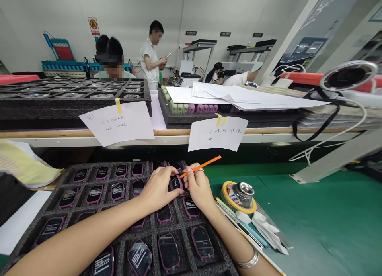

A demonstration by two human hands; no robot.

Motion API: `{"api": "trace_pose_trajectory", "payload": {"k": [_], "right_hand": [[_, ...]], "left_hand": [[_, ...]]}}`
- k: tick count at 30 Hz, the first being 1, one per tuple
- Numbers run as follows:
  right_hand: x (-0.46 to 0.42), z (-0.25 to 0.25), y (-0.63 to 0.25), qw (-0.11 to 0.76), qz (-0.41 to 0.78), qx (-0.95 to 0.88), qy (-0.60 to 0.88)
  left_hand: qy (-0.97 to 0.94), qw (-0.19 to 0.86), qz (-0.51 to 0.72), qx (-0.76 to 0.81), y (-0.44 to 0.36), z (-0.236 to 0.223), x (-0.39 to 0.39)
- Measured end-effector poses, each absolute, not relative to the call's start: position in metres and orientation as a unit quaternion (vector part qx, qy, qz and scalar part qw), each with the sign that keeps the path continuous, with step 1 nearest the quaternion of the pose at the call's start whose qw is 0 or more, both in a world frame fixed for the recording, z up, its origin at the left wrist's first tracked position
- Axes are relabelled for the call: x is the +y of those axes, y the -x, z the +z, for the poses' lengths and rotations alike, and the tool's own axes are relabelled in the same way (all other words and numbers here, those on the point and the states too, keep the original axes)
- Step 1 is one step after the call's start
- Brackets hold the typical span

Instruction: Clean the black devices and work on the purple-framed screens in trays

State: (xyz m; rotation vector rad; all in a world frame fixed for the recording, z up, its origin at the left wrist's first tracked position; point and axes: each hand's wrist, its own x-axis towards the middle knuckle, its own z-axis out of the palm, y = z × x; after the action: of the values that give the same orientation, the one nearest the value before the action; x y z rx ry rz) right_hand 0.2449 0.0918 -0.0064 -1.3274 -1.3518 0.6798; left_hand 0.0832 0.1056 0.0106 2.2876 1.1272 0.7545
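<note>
Spanning the lower part of the view, a green-matted bench (313, 228) carries a black foam tray (151, 238) that reaches from the 7 o'clock side up to just below the hands. Its square compartments hold rows of black rounded devices with pink-purple rims, some showing white printed labels. Beyond the bench edge at 12 o'clock, two more foam trays stand on a higher shelf, the one at 11 o'clock (74, 108) holding round pieces, the one at 1 o'clock (179, 118) holding pale green and pink pieces under loose white sheets (244, 96). Two handwritten paper notes (116, 122) hang from that shelf on yellow tape. A seated co-worker (109, 55) and a standing co-worker (151, 53) are at 11 o'clock further off.

At 2 o'clock of the hands, a yellow tape roll (227, 196) lies on the bench around a small metal tin (243, 194), with white wipes (267, 230) just beside it.

The left hand (156, 190) and right hand (198, 187) meet over the tray, around one device (176, 182) in its compartment, top row but one. The left fingers (170, 180) are pressed together, curled onto that device's left side. The right fingers (188, 179) pinch a thin orange stick (203, 165), its lower end at the device's top edge. A silver bangle (247, 262) circles the right wrist.
</note>
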Motion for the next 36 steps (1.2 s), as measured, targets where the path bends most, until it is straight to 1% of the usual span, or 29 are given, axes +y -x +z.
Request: {"api": "trace_pose_trajectory", "payload": {"k": [3, 7, 10, 13, 16, 20, 25, 29, 36], "right_hand": [[0.091, -0.005, -0.244, 0.532, 0.267, -0.581, 0.554], [0.092, -0.005, -0.244, 0.538, 0.248, -0.59, 0.549], [0.09, -0.004, -0.244, 0.55, 0.241, -0.586, 0.544], [0.081, -0.002, -0.244, 0.571, 0.24, -0.571, 0.539], [0.066, 0.003, -0.243, 0.572, 0.269, -0.576, 0.518], [0.048, 0.009, -0.238, 0.541, 0.336, -0.602, 0.481], [0.04, 0.012, -0.233, 0.505, 0.382, -0.632, 0.447], [0.039, 0.013, -0.234, 0.475, 0.365, -0.662, 0.451], [0.036, 0.011, -0.236, 0.46, 0.344, -0.686, 0.446]], "left_hand": [[-0.838, 0.228, 0.278, 0.41, -0.083, 0.013, 0.108], [-0.844, 0.193, 0.288, 0.41, -0.08, 0.028, 0.108], [-0.871, 0.169, 0.254, 0.384, -0.072, 0.038, 0.097], [-0.902, 0.145, 0.209, 0.349, -0.058, 0.039, 0.075], [-0.915, 0.127, 0.191, 0.333, -0.041, 0.033, 0.054], [-0.916, 0.096, 0.19, 0.34, -0.024, 0.027, 0.041], [-0.928, 0.05, 0.202, 0.308, -0.021, 0.027, 0.04], [-0.923, 0.097, 0.206, 0.309, -0.022, 0.027, 0.041], [-0.899, 0.182, 0.215, 0.334, -0.018, 0.022, 0.043]]}}
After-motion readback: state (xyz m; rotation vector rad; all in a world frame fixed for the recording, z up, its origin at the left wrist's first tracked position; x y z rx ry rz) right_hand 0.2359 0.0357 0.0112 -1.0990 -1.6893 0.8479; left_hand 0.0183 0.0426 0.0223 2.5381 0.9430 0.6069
